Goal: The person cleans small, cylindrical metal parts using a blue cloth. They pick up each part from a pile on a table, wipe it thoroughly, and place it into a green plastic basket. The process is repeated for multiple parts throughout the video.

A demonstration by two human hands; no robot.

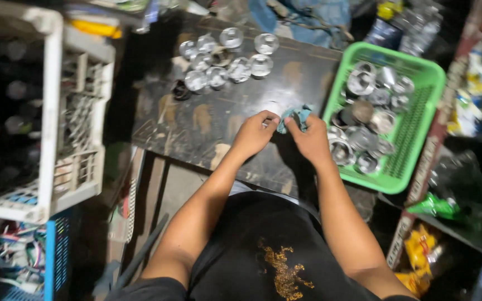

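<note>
Dark and crowded, the workshop has a worn black wooden table [213, 120] in the middle, seen from the head camera looking down. Both hands meet over the front part of this table. The left hand [254, 135] is curled, with its fingertips pinching one end of a small blue-green rag [297, 116]. The right hand [311, 140] is curled too, and it grips the other side of the same rag. The rag sits bunched up between the two hands, just above the table top. I cannot tell if something small is wrapped inside it.

At the back of the table stands a group of shiny round metal cups [227, 56], packed close together, well apart from the hands. One dark round piece [181, 91] lies at the left edge of that group.

Just beside the right hand is a green plastic basket [419, 120] with holes in its walls. It holds a pile of dull grey metal cups [364, 120], some lying on their sides.

On the left stands a white plastic crate [51, 122], tilted a little, with dark round things inside. Below it is a blue plastic basket [51, 253] with coloured wires in it. On the right, low down, lie a green wrapper [433, 206] and a yellow packet [417, 251]. At the bottom is the person's black shirt [274, 245] with a gold pattern.
</note>
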